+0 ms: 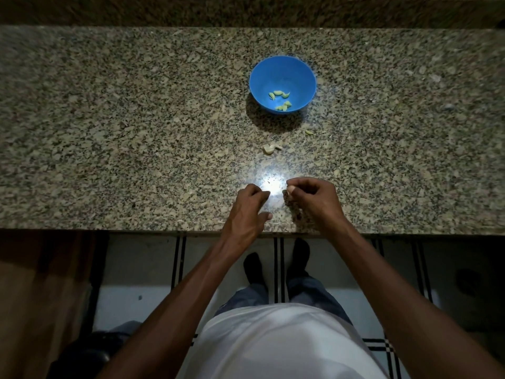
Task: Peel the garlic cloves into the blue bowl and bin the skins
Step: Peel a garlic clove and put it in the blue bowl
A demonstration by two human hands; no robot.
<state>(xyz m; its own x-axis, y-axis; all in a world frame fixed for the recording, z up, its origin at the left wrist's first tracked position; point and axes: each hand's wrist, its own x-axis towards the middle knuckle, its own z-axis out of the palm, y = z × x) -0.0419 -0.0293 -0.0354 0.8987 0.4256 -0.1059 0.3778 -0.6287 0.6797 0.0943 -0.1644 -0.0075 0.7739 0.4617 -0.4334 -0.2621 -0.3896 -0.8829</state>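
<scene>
A blue bowl (pixel 282 75) stands on the granite counter (pixel 136 132) with several peeled garlic cloves (pixel 280 99) at its bottom. In front of the bowl lie a pale garlic piece (pixel 270 149) and a smaller bit (pixel 309 132). Near the counter's front edge, my left hand (pixel 250 207) rests with its fingers curled down onto the stone; what it holds, if anything, is lost in the glare. My right hand (pixel 314 199) is beside it, fingers pinched on a small pale piece (pixel 290 190) that looks like a garlic clove or skin.
A bright light spot (pixel 273 184) glares on the counter between my hands. A raised granite back ledge (pixel 246 12) runs behind the counter. Below the front edge is a tiled floor (pixel 136 269) with my feet. A dark round object (pixel 90 356) sits low at left.
</scene>
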